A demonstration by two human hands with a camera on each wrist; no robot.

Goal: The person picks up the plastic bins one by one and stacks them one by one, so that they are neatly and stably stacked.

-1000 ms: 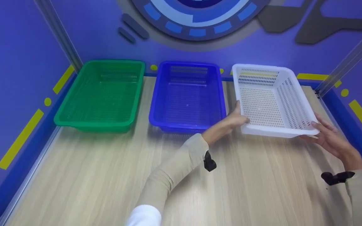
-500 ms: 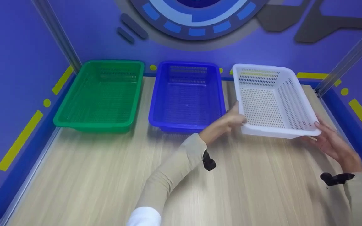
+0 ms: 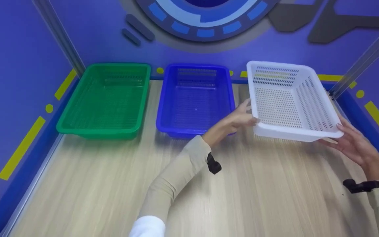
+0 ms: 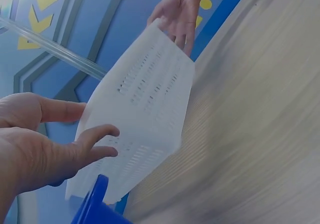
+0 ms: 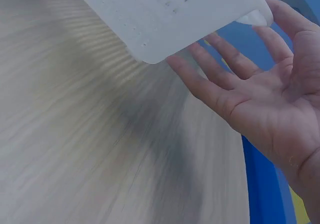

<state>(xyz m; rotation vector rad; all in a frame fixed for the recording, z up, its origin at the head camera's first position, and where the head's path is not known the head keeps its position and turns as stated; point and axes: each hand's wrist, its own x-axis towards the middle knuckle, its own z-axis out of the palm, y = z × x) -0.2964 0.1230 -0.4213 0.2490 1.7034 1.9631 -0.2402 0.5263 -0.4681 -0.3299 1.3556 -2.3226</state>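
Observation:
A white slotted plastic basket (image 3: 276, 105) stands at the right of the row, with no items inside. My left hand (image 3: 234, 121) holds its left rim near the front corner; in the left wrist view two bent fingers (image 4: 102, 132) lie against its wall. My right hand (image 3: 357, 144) holds the front right corner, thumb on the rim. In the right wrist view, the right hand's other fingers (image 5: 220, 79) spread out below the corner. Whether the basket's base touches the table is not clear. A blue basket (image 3: 196, 131) stands just left of my left hand.
A green basket (image 3: 99, 131) stands at the far left of the wood-grain table (image 3: 242, 197). Behind the row rises a blue decorated wall (image 3: 192, 49), with side walls left and right. A metal post (image 3: 364, 59) stands beyond the white basket.
Both hands have shifted the white basket slightly right and toward the back wall. The left hand's hold on the rim has altered a little. The blue and green baskets stay in place.

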